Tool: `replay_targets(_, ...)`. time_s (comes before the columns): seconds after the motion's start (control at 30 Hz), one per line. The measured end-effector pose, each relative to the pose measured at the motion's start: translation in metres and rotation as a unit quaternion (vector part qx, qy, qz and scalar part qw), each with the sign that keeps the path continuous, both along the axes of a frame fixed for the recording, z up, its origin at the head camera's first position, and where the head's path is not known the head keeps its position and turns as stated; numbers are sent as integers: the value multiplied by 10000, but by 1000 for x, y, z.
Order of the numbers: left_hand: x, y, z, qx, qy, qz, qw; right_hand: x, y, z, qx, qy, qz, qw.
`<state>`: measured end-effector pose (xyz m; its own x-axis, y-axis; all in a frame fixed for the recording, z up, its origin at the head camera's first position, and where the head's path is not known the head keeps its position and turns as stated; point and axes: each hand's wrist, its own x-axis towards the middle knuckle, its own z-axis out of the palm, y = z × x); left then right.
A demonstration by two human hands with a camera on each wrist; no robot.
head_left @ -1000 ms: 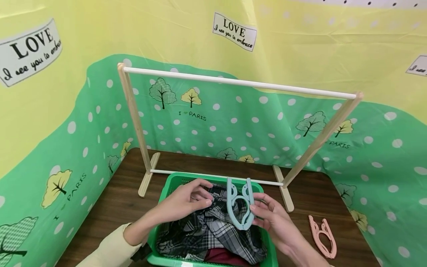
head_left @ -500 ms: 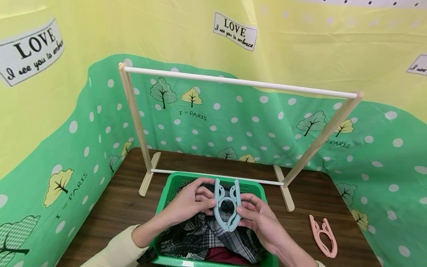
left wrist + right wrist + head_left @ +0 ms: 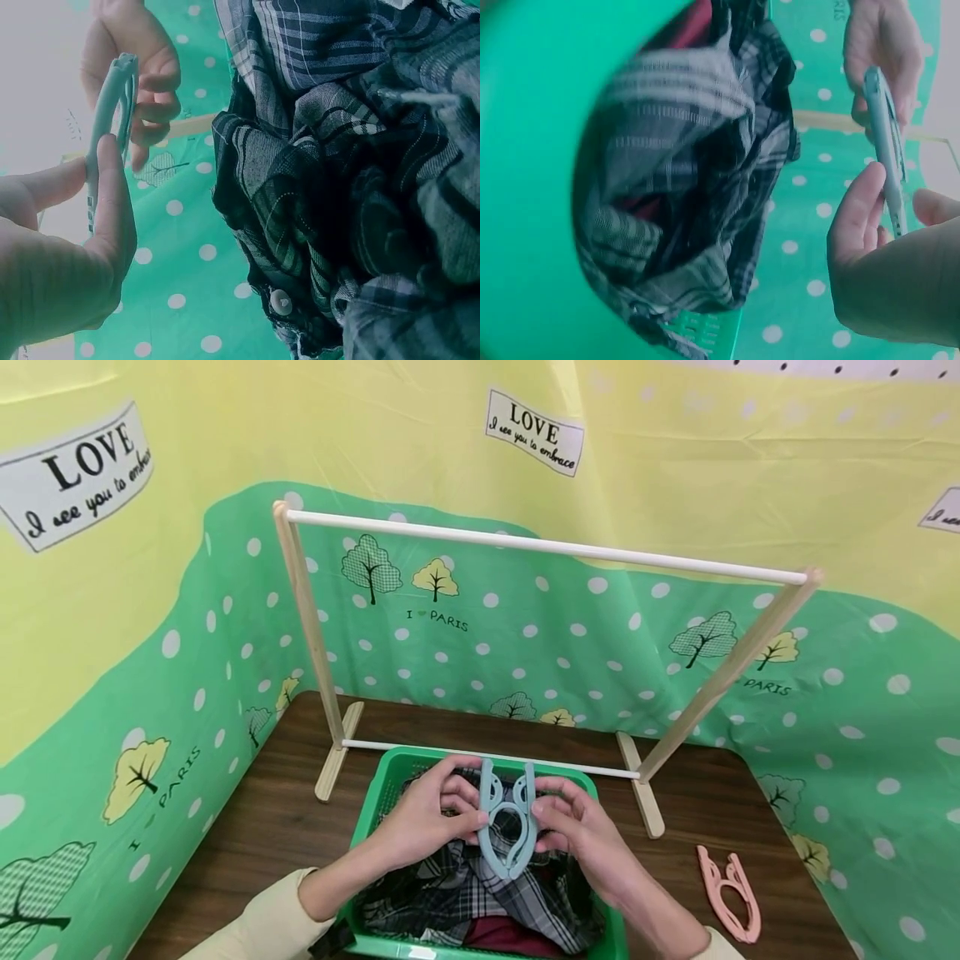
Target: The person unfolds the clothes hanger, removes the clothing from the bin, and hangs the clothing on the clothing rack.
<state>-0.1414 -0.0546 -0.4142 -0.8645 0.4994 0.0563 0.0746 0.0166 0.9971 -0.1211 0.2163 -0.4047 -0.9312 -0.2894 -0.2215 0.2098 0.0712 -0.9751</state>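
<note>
A light blue folding hanger (image 3: 486,843), its two arms folded up side by side, is held between both hands over the basket. My left hand (image 3: 429,810) pinches its left arm between thumb and fingers. On the other side my right hand (image 3: 581,831) pinches the right arm. In the left wrist view the hanger (image 3: 109,105) shows edge-on, with thumb and forefinger on either side of it. Below lie dark plaid clothes (image 3: 442,893) and a dark red cloth (image 3: 510,937) in a green basket (image 3: 367,814).
Behind the basket stands a wooden rack with a white top rail (image 3: 540,545) and a lower white bar (image 3: 450,752). A pink folding hanger (image 3: 729,893) lies on the brown table (image 3: 247,835) at the right. Printed curtain fabric (image 3: 480,652) surrounds the table.
The blue hanger has moved left from the right hand's side to between both hands. My left hand has taken hold of its left arm, and my right hand has shifted left and slightly up.
</note>
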Motion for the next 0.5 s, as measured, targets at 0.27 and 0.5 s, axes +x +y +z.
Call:
replay_targets(0.27,0,-2,0,-223,290,-149,9992,-7,4,-8,225,904,368,9950)
replay_targets(0.5,1,-4,3,-394,391,-175,9983,-6,4,-10,297,1660,576,9840)
